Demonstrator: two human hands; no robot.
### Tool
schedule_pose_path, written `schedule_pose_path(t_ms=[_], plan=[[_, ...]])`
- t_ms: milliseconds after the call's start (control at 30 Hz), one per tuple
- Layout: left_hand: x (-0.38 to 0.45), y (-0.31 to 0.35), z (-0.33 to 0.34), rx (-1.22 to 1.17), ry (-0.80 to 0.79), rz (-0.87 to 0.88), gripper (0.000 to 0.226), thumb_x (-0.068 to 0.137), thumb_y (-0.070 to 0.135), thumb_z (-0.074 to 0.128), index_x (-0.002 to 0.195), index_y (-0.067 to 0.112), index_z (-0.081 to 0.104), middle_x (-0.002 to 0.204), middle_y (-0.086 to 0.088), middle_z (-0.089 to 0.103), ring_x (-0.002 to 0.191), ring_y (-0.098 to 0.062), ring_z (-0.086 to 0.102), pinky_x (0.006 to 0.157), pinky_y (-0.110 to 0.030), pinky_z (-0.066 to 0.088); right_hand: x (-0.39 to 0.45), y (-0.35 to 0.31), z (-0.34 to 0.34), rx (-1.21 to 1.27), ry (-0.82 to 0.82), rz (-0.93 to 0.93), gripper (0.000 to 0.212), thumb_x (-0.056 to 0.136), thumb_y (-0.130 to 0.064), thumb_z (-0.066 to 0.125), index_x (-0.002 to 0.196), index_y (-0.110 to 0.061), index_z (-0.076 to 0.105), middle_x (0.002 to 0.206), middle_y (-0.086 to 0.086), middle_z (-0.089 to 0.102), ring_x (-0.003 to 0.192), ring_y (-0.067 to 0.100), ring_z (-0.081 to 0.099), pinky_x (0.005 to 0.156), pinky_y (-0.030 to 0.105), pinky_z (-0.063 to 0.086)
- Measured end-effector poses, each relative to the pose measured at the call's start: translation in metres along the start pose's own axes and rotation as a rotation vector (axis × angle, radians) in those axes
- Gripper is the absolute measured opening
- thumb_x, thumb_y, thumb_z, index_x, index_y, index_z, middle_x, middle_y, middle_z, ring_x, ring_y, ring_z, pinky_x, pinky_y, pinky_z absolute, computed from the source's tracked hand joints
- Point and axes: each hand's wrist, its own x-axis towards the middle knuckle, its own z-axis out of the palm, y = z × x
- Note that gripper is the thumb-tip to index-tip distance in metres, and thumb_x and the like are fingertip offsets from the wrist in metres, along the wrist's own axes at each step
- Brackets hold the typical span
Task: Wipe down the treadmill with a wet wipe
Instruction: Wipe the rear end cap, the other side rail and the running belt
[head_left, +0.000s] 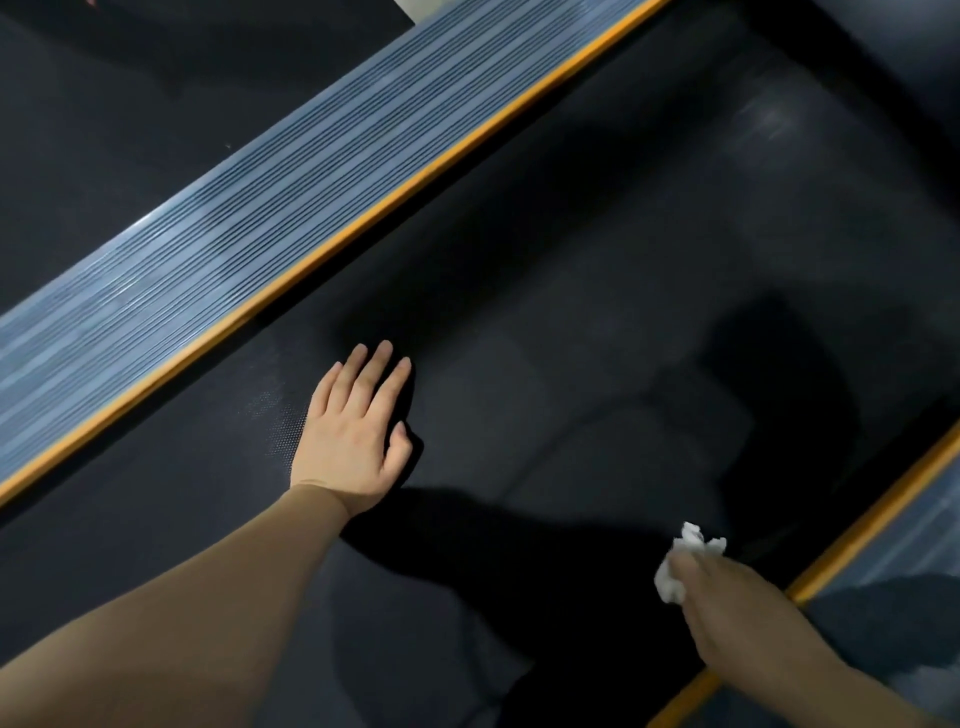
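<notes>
One crumpled white wet wipe (684, 564) is sitting on the dark treadmill belt (545, 322) near its lower right edge, with the right hand (727, 597) bearing down on it; that hand is blurred, so I cannot tell how its fingers are lying. Farther left, the left hand (358, 431) is resting palm-down on the belt, fingers straight and close together, just beside the ribbed grey side rail (249, 228) with its orange trim (363, 221).

The treadmill belt (519, 364) looks like matt black rubber, with a fine dotted texture showing near its left edge. The left side rail (249, 218) is ribbed grey with a dull sheen, edged by a smooth orange strip (363, 218). The wet wipe (675, 566) is crumpled white, soft-looking paper or cloth.
</notes>
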Motion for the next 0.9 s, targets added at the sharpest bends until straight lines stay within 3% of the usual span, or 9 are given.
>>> schedule_pose_path(t_ms=[33, 133, 233, 433, 500, 567, 667, 800, 900], plan=[[0.000, 0.000, 0.000, 0.000, -0.003, 0.001, 0.066, 0.089, 0.035, 0.041, 0.150, 0.012, 0.040, 0.158, -0.013, 0.034, 0.149, -0.033, 0.024, 0.123, -0.046, 0.016, 0.019, -0.009, -0.008, 0.051, 0.080, -0.071, 0.026, 0.076, -0.012, 0.070, 0.082, -0.025, 0.048, 0.073, -0.007, 0.056, 0.058, 0.006, 0.052, 0.061, 0.016, 0.045], [0.000, -0.001, 0.000, 0.012, -0.009, 0.004, 0.066, 0.089, 0.036, 0.041, 0.151, 0.013, 0.038, 0.159, -0.012, 0.032, 0.150, -0.033, 0.022, 0.123, -0.046, 0.014, 0.103, -0.052, -0.045, 0.062, 0.214, -0.180, 0.014, 0.086, -0.015, 0.043, 0.079, -0.020, 0.054, 0.078, 0.000, 0.051, 0.069, 0.024, 0.057, 0.072, 0.034, 0.049], [0.000, -0.002, 0.000, 0.016, -0.015, 0.003, 0.067, 0.089, 0.036, 0.040, 0.152, 0.014, 0.037, 0.159, -0.012, 0.032, 0.150, -0.032, 0.022, 0.123, -0.045, 0.013, 0.207, -0.107, -0.089, 0.123, 0.309, -0.222, 0.016, 0.084, -0.001, 0.047, 0.090, -0.013, 0.056, 0.088, 0.006, 0.056, 0.080, 0.030, 0.056, 0.081, 0.037, 0.043], [0.001, -0.001, -0.001, 0.011, -0.010, -0.002, 0.067, 0.088, 0.035, 0.041, 0.151, 0.013, 0.038, 0.158, -0.013, 0.034, 0.149, -0.033, 0.024, 0.123, -0.044, 0.013, 0.318, -0.170, -0.154, 0.133, 0.369, -0.020, 0.035, 0.093, -0.013, 0.055, 0.127, -0.011, 0.046, 0.128, 0.011, 0.052, 0.113, 0.025, 0.054, 0.088, 0.031, 0.045], [0.000, -0.002, -0.002, 0.001, -0.017, -0.005, 0.067, 0.088, 0.035, 0.042, 0.151, 0.013, 0.038, 0.158, -0.012, 0.033, 0.149, -0.033, 0.023, 0.123, -0.044, 0.012, 0.293, -0.154, -0.134, 0.102, 0.384, -0.096, 0.032, 0.092, -0.011, 0.046, 0.124, -0.008, 0.051, 0.127, 0.015, 0.051, 0.114, 0.031, 0.052, 0.090, 0.037, 0.044], [0.000, -0.001, -0.002, 0.003, -0.027, -0.012, 0.067, 0.088, 0.035, 0.041, 0.152, 0.014, 0.037, 0.159, -0.011, 0.032, 0.149, -0.032, 0.022, 0.123, -0.043, 0.012, 0.243, -0.126, -0.106, 0.114, 0.392, -0.152, 0.031, 0.086, -0.008, 0.037, 0.109, -0.007, 0.058, 0.115, 0.016, 0.056, 0.099, 0.035, 0.056, 0.081, 0.042, 0.043], [0.000, 0.000, -0.003, -0.005, -0.024, -0.015, 0.067, 0.089, 0.036, 0.041, 0.152, 0.015, 0.037, 0.159, -0.011, 0.031, 0.150, -0.032, 0.022, 0.123, -0.044, 0.013, 0.139, -0.078, -0.056, 0.057, 0.367, -0.125, 0.024, 0.075, -0.006, 0.053, 0.098, -0.013, 0.058, 0.105, 0.011, 0.063, 0.078, 0.031, 0.060, 0.072, 0.037, 0.044], [-0.001, -0.001, -0.001, -0.004, -0.009, -0.009, 0.067, 0.088, 0.036, 0.041, 0.151, 0.014, 0.037, 0.159, -0.011, 0.031, 0.150, -0.031, 0.022, 0.123, -0.044, 0.013, 0.007, -0.020, 0.014, 0.069, 0.034, -0.090, 0.029, 0.085, -0.014, 0.051, 0.112, -0.022, 0.054, 0.107, 0.000, 0.063, 0.084, 0.018, 0.063, 0.075, 0.029, 0.051], [-0.001, -0.002, 0.001, -0.005, 0.004, -0.005, 0.067, 0.089, 0.036, 0.041, 0.151, 0.014, 0.037, 0.159, -0.011, 0.032, 0.150, -0.032, 0.022, 0.123, -0.045, 0.013, -0.014, -0.002, 0.032, -0.004, -0.022, -0.159, 0.026, 0.092, -0.015, 0.051, 0.117, -0.023, 0.054, 0.109, -0.002, 0.059, 0.097, 0.016, 0.061, 0.085, 0.030, 0.052]])
